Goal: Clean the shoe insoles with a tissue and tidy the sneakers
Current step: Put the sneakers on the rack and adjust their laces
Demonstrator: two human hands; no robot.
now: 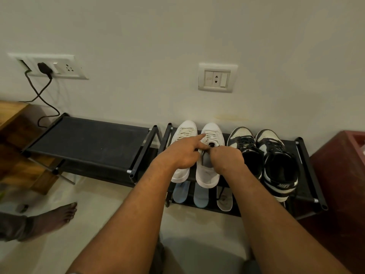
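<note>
Head view, left hand (181, 153), forefinger straight, right hand (227, 160), both pinching white sneaker (207, 175)

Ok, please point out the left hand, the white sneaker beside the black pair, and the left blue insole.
left hand (180, 153): head view, back of the hand.
white sneaker (207, 175): head view, heel side.
left blue insole (180, 191): head view, its middle.

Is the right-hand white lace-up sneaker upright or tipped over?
Upright: the white lace-up sneaker sits sole-down on the black rack's top shelf, toe toward the wall.
</note>
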